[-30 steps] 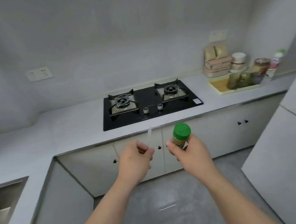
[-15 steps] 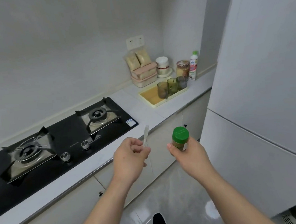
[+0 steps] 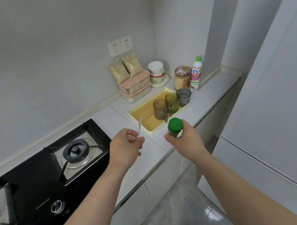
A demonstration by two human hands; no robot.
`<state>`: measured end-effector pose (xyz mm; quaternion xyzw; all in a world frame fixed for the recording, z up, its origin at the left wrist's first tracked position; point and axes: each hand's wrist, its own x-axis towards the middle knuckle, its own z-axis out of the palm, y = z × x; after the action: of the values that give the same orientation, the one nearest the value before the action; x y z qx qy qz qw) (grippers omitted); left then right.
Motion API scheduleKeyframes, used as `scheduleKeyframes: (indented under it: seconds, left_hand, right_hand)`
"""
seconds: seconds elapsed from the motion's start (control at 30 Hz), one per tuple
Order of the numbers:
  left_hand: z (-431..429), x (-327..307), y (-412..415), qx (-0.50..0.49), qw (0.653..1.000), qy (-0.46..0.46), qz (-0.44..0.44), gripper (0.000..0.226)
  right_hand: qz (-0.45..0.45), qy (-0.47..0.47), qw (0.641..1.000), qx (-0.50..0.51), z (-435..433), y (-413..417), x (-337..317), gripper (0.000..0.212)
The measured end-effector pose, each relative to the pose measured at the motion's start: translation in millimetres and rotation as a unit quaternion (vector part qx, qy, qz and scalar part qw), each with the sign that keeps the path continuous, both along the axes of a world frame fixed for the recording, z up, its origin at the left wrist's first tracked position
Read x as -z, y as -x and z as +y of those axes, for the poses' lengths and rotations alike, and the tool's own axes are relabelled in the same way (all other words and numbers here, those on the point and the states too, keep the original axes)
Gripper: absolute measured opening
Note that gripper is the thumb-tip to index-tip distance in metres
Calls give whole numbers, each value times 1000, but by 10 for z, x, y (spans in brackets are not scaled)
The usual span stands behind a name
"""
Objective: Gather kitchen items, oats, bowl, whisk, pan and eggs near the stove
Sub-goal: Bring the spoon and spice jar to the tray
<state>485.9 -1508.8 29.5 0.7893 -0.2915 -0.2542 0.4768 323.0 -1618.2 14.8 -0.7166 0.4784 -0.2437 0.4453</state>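
My left hand (image 3: 127,147) pinches a small white plastic spoon (image 3: 139,126) above the counter, just right of the black gas stove (image 3: 40,170). My right hand (image 3: 186,141) grips a small jar with a green lid (image 3: 175,128) over the counter's front edge. Two clear bags of oats (image 3: 125,69) lean against the back wall on stacked pink-lidded boxes (image 3: 135,86). Stacked white bowls (image 3: 156,72) stand beside them. No whisk, pan or eggs are in view.
A yellow tray (image 3: 144,116) holds three tinted glasses (image 3: 172,102). Behind it stand a clear jar of grains (image 3: 182,77) and a white bottle with a green cap (image 3: 196,73). A tall white fridge (image 3: 270,100) closes the right side. Wall sockets (image 3: 119,46) sit above the oats.
The view has swung right and closer to the counter's corner. Both hands, still holding the spoon and the jar, have come forward over the counter near the tray.
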Motion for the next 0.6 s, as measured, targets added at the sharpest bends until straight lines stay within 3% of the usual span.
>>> scheduleKeyframes:
  seconds: [0.17, 0.37, 0.6]
  left_hand:
    - [-519, 199, -342, -37, 999, -30, 4, 14]
    - [-1198, 415, -634, -93, 993, -76, 3, 14]
    - [-1794, 628, -849, -130, 979, -157, -15, 16]
  right_hand:
    - [-6, -5, 999, -35, -712, -555, 250, 31]
    - [62, -9, 991, -115, -1563, -1176, 818, 32]
    - [111, -2, 974, -198, -2018, -1507, 1315, 14]
